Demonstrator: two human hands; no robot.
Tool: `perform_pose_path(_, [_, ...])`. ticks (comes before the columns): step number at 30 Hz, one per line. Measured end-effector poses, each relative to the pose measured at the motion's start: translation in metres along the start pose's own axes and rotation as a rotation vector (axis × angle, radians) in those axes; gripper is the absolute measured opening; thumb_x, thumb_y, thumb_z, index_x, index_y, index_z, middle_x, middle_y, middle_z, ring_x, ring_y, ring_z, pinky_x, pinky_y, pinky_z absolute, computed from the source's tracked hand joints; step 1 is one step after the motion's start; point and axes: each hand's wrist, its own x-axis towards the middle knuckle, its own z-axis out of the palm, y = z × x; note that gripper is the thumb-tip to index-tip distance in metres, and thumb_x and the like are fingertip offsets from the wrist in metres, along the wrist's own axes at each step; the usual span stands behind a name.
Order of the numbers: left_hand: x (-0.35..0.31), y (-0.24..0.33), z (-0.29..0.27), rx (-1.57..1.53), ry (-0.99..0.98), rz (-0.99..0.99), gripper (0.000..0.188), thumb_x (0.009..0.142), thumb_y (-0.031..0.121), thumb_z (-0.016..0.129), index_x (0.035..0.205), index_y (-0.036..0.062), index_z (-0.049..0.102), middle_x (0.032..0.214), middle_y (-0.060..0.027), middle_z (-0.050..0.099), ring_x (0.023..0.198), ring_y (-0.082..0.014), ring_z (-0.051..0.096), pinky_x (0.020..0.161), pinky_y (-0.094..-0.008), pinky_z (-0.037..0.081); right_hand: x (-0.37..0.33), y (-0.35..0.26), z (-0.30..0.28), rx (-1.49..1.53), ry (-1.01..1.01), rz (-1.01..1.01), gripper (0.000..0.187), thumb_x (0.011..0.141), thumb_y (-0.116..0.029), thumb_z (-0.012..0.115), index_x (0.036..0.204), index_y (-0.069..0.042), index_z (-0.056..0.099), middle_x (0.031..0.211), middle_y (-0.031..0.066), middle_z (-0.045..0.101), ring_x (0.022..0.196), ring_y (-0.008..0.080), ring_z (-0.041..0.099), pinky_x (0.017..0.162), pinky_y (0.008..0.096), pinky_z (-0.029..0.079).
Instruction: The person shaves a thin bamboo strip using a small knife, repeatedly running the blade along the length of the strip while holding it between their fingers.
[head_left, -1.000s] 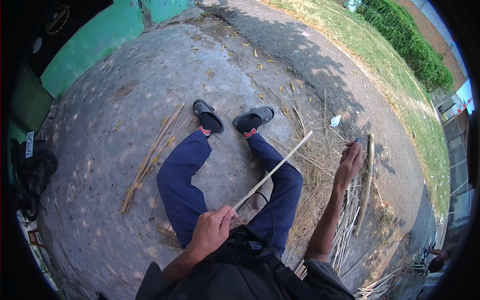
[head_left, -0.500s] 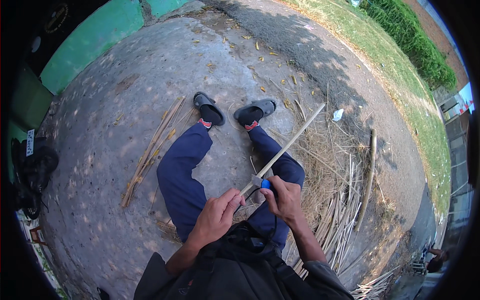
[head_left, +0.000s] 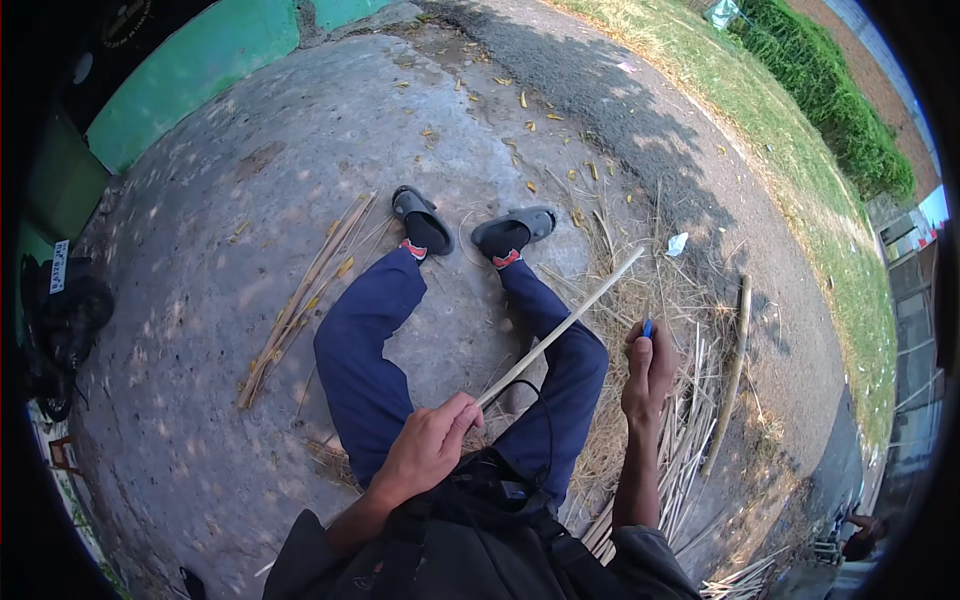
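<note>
My left hand (head_left: 432,440) is closed around the near end of a long pale stick (head_left: 570,318), which looks like split bamboo. The stick slants away to the right above my right knee. Off to the right, apart from the stick, my right hand (head_left: 650,372) is closed on a blue-handled tool (head_left: 647,328). Only a bit of blue shows past the thumb; the rest of the tool is hidden by my hand.
Split sticks (head_left: 682,440) and straw-like shavings (head_left: 630,400) lie right of my leg, beside a thicker pole (head_left: 736,365). More strips (head_left: 305,300) rest on the concrete to the left. A black cord (head_left: 548,420) loops near my lap. A motorbike (head_left: 65,320) stands far left.
My right hand with the blue-handled tool has left the stick and moved right. Its flat grey part, earlier against the stick, is now hidden. The stick's far end has dropped slightly nearer.
</note>
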Motion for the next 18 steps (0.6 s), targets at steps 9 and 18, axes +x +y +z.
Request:
perform_pose_path(9, [0.009, 0.01, 0.0, -0.052, -0.044, 0.011, 0.028, 0.113, 0.019, 0.049, 0.096, -0.0006, 0.059, 0.074, -0.0177, 0.064, 0.063, -0.038, 0.064, 0.06, -0.0426, 0.046, -0.04, -0.042, 0.047, -0.104, -0.434, -0.202, 0.026, 0.097, -0.031, 0.079, 0.102, -0.008, 0.068, 0.07, 0.0109, 0.066, 0.056, 0.03, 0.066, 0.052, 0.0387, 0.048])
perform_pose_path(18, [0.004, 0.011, 0.013, 0.138, 0.147, 0.093, 0.016, 0.11, 0.013, 0.054, 0.1, 0.0013, 0.057, 0.078, -0.0176, 0.07, 0.077, -0.0438, 0.072, 0.062, -0.0494, 0.054, -0.023, -0.045, 0.05, -0.234, -0.367, -0.21, 0.025, 0.1, -0.033, 0.074, 0.099, -0.009, 0.067, 0.075, 0.0117, 0.067, 0.06, 0.0327, 0.067, 0.055, 0.0406, 0.049])
